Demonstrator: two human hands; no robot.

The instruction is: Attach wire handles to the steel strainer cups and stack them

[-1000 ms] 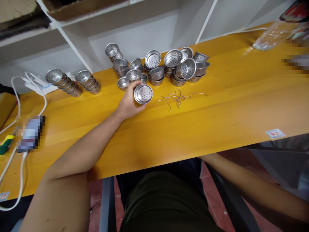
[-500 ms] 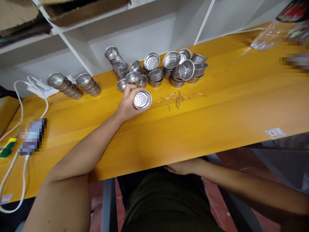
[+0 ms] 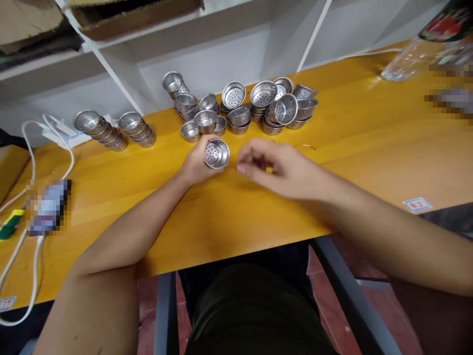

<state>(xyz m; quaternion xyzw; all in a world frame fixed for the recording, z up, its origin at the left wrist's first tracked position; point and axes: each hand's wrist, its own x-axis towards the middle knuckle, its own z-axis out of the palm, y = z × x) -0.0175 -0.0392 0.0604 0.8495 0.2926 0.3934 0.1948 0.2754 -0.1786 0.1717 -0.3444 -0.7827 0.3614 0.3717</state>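
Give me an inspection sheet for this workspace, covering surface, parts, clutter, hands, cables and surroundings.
Surface: orange-yellow table; no spill seen.
Parts: perforated metal cups, many stacked, toward the shelf side; thin curved wire beyond the right hand.
Clutter: pixelated device and green-and-yellow item at left; clear bottle at back right.
Hands: left hand grips a cup, mouth toward the camera; right hand beside it, fingers curled, contents unclear.
Cables: white cable loops past the table's near edge at left.
Surroundings: white shelving behind, with cardboard on it.
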